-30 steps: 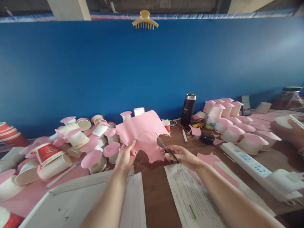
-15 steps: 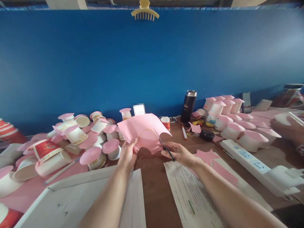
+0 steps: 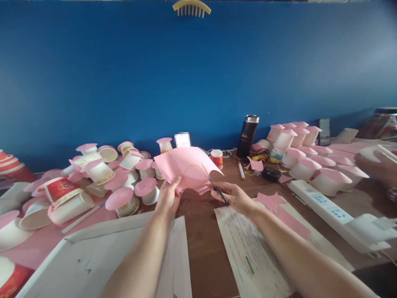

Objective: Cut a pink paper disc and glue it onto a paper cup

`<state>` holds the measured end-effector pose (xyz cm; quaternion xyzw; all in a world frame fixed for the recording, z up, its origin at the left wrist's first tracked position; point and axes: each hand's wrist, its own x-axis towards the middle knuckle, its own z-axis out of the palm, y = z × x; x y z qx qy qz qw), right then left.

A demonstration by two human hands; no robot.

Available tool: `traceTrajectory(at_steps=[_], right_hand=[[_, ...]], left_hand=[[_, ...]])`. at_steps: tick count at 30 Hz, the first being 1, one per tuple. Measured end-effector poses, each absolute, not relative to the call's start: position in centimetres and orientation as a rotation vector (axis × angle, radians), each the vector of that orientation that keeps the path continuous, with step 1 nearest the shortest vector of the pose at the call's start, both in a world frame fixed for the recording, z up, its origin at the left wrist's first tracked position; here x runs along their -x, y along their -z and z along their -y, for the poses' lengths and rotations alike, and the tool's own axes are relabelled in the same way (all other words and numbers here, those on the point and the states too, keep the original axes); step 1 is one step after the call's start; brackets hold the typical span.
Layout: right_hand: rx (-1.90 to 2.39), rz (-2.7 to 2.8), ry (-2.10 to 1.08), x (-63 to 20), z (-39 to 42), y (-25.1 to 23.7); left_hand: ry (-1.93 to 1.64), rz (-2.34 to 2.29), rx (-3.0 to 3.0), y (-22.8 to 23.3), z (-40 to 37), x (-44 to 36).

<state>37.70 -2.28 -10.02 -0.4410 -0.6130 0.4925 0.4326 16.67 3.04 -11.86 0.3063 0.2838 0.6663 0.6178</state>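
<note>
Pink paper sheet [image 3: 173,160] hangs above the worktop [image 3: 204,248], toward its back edge; the left hand [image 3: 168,193] pinches its near edge, thumb on top; the right hand [image 3: 235,197] has its fingers closed around black scissors [image 3: 221,193], blades just beside the right of a drawn circle [image 3: 194,177]; whether they stand parted I cannot tell; unsupported, the sheet could flex and let the cut stray across the line; too firm a pinch could crease it.
</note>
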Motion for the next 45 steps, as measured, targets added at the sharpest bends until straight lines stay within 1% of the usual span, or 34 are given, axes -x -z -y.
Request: traceTrajectory(at_steps=[10,22,33,41,45], right_hand=[[1.177,1.548,-1.161,-37.82,1.86,10.74],[1.128,1.540,-1.210,-37.73,2.03,10.19],[1.170,1.559,-1.190,-37.93,2.04,10.28],[1.096,1.345,-1.227,-37.63,1.82,10.69],[1.062,1.261,-1.221,-37.84,1.69,10.60]], left_hand=[[-1.521,-0.692,-0.696,11.91,-3.04,-16.49],[-1.501,-0.731,-0.702,11.84,-3.06,-16.37],[-1.507,-0.693,-0.702,11.95,-3.12,-16.22],[-1.463,-0.604,-0.537,11.24,-3.01,-16.23],[-1.319,-0.495,-0.478,11.20,-2.71,-16.52]])
